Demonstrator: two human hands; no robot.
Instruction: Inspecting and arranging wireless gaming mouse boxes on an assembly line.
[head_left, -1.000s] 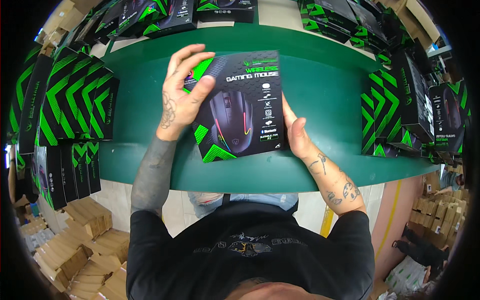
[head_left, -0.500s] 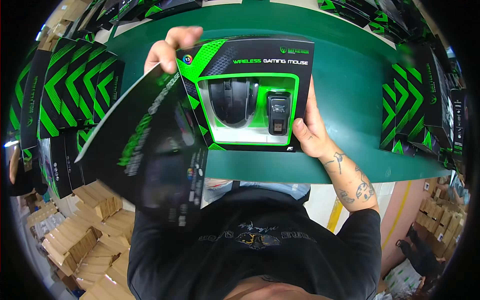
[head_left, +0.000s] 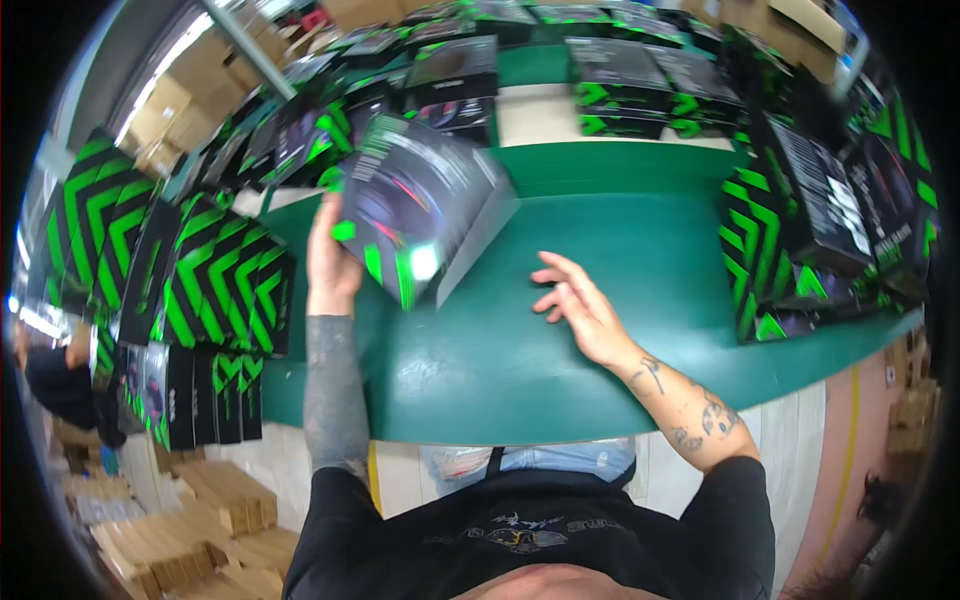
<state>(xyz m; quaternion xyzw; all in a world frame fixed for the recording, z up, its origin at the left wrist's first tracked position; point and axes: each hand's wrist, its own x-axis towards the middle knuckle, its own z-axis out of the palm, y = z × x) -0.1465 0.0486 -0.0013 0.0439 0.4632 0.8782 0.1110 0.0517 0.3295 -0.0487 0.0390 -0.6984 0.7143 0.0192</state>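
In my left hand (head_left: pixel 332 255) is a black and green mouse box (head_left: pixel 415 200), gripped along its left side and tilted above the table. The box is smeared by motion; its front flap looks closed, and the window seen before is hidden. My right hand (head_left: pixel 580 308) hovers over the green table top (head_left: pixel 480 375), to the right of the box and apart from it. Its fingers are spread and hold nothing.
Piles of similar boxes stand at the left (head_left: pixel 225 275) and at the right (head_left: pixel 815 215). More boxes (head_left: pixel 620 75) line the far side behind a raised green ledge (head_left: pixel 620 168). Brown cartons (head_left: pixel 190 525) lie on the floor at lower left. Another person (head_left: pixel 65 385) is at far left.
The flap has swung over the box's window. My left hand has carried the box left and away from me, while my right hand has let go of it. The view has tilted up.
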